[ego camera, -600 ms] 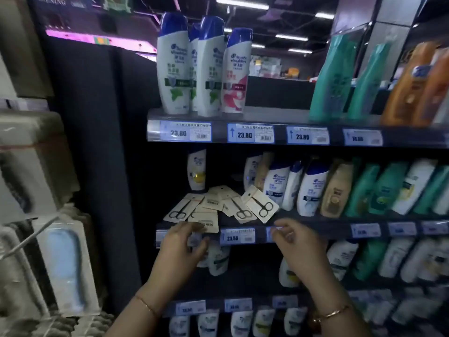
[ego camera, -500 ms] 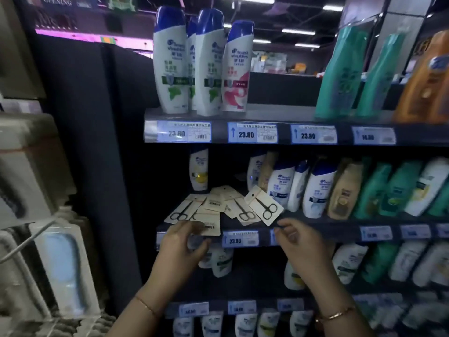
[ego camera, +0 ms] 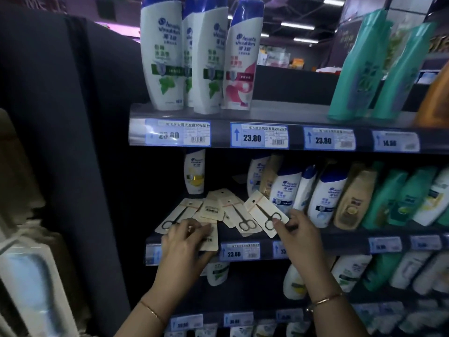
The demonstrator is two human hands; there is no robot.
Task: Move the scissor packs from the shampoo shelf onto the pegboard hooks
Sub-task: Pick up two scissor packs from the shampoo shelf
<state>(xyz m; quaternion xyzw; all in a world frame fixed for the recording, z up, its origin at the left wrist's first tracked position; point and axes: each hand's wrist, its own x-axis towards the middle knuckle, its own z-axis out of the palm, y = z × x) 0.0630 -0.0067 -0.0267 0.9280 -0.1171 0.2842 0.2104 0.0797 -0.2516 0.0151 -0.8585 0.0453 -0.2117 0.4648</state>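
Several beige scissor packs [ego camera: 233,210] lie fanned out on the left part of the middle shampoo shelf [ego camera: 340,239]. My right hand [ego camera: 300,235] pinches the lower corner of the rightmost scissor pack [ego camera: 263,211] between thumb and forefinger. My left hand [ego camera: 184,244] rests on the leftmost packs, fingers on top and thumb beneath a face-down pack [ego camera: 210,235] that overhangs the shelf edge. The pegboard [ego camera: 21,190] is at the far left, blurred, with a boxed item [ego camera: 31,285] hanging on it.
Shampoo bottles [ego camera: 325,198] stand right behind and beside the packs; one lone bottle [ego camera: 194,171] stands behind the pile. Tall bottles [ego camera: 165,57] fill the top shelf. A dark upright panel [ego camera: 73,154] separates the shelves from the pegboard.
Both hands have risen from the shelf's price strip onto the packs. The right hand has taken hold of the rightmost pack's corner, and the view has moved closer.
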